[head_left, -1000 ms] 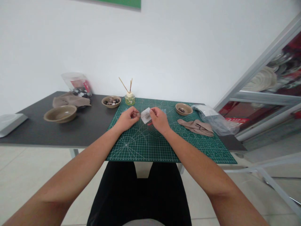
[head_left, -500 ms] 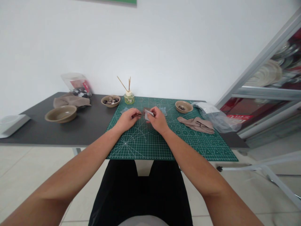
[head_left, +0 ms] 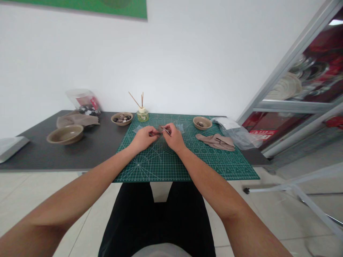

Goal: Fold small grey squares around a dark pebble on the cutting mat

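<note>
Over the green cutting mat (head_left: 150, 167) my two hands are close together with fingers pinched. Between the thumb and fingers of my right hand (head_left: 174, 137) is a small flat grey piece (head_left: 166, 130), seen nearly edge-on. My left hand (head_left: 144, 138) is closed at its left, beside a small brownish bit (head_left: 160, 129); what those fingers grip is too small and blurred to name. Behind the hands, clear bluish plastic pieces (head_left: 180, 128) lie on the mat. Part of a dark outline on the mat shows below my right hand.
A bowl of dark and pale stones (head_left: 122, 119) and a reed diffuser (head_left: 142, 114) stand at back left. Right are a bowl with few stones (head_left: 203, 123), a brown cloth (head_left: 215, 141) and a plastic bag (head_left: 241, 135). Another bowl (head_left: 65, 135) is far left.
My hands have drawn a little closer together. The grey piece has turned from facing me to nearly edge-on. The whole view has shifted slightly.
</note>
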`<state>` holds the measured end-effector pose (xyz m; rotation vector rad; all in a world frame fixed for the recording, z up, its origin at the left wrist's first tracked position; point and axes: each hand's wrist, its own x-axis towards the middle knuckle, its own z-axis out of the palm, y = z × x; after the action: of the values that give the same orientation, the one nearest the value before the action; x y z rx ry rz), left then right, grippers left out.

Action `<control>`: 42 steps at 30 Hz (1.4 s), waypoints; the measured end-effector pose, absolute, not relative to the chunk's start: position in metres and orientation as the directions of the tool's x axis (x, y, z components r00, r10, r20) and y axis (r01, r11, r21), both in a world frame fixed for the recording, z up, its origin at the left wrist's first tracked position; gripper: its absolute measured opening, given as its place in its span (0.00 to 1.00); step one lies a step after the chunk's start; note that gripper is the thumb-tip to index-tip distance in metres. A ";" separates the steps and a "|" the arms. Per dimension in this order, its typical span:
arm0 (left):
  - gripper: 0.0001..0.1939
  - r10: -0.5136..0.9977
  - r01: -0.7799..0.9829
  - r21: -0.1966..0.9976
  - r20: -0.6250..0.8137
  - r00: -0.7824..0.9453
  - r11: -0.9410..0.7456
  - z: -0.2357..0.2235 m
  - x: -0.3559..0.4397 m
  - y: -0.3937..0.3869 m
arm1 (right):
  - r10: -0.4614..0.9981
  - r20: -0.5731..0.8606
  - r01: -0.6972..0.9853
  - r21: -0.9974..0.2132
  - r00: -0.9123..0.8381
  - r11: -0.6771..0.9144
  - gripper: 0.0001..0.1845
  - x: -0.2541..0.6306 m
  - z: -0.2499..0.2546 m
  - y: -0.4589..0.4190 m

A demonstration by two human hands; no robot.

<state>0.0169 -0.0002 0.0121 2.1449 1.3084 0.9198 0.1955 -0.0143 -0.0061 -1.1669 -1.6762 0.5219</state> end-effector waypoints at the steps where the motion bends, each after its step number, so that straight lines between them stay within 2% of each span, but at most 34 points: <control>1: 0.07 0.899 0.564 0.704 0.285 0.333 -0.432 0.012 0.019 0.000 | 0.865 0.500 0.452 -0.764 -0.039 0.462 0.06 0.196 -0.007 -0.013; 6: 0.07 0.915 0.472 0.790 0.277 0.294 -0.391 0.009 0.030 0.004 | 0.835 0.549 0.479 -0.720 -0.049 0.502 0.07 0.197 -0.009 -0.012; 12: 0.11 0.906 0.391 0.818 0.371 0.203 -0.423 -0.001 0.034 0.009 | 0.851 0.522 0.604 -0.657 -0.068 0.451 0.09 0.196 -0.005 -0.017; 15: 0.08 0.901 0.433 0.791 0.383 0.201 -0.433 -0.003 0.031 0.009 | 0.856 0.508 0.643 -0.626 -0.094 0.442 0.10 0.194 -0.004 -0.018; 18: 0.08 0.909 0.400 0.816 0.365 0.203 -0.417 -0.003 0.031 0.007 | 0.858 0.497 0.669 -0.594 -0.132 0.447 0.12 0.193 -0.002 -0.020; 24: 0.09 0.946 0.214 0.927 0.275 0.172 -0.309 -0.002 0.034 0.009 | 0.831 0.516 0.684 -0.530 -0.210 0.502 0.18 0.193 -0.001 -0.022; 29: 0.09 0.966 0.243 0.935 0.253 0.061 -0.260 -0.003 0.029 0.013 | 0.815 0.511 0.709 -0.467 -0.272 0.529 0.21 0.192 -0.001 -0.022; 35: 0.06 0.956 0.319 0.901 0.287 0.066 -0.292 -0.001 0.027 0.012 | 0.820 0.458 0.775 -0.355 -0.343 0.523 0.25 0.190 0.004 -0.025; 42: 0.10 0.963 0.301 0.915 0.262 0.063 -0.269 0.007 0.029 0.006 | 0.838 0.441 0.800 -0.348 -0.321 0.490 0.26 0.193 0.008 -0.028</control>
<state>0.0289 0.0056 0.0066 1.6589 1.2794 1.2281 0.1927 -0.0284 0.0084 -1.3436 -2.1643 0.0872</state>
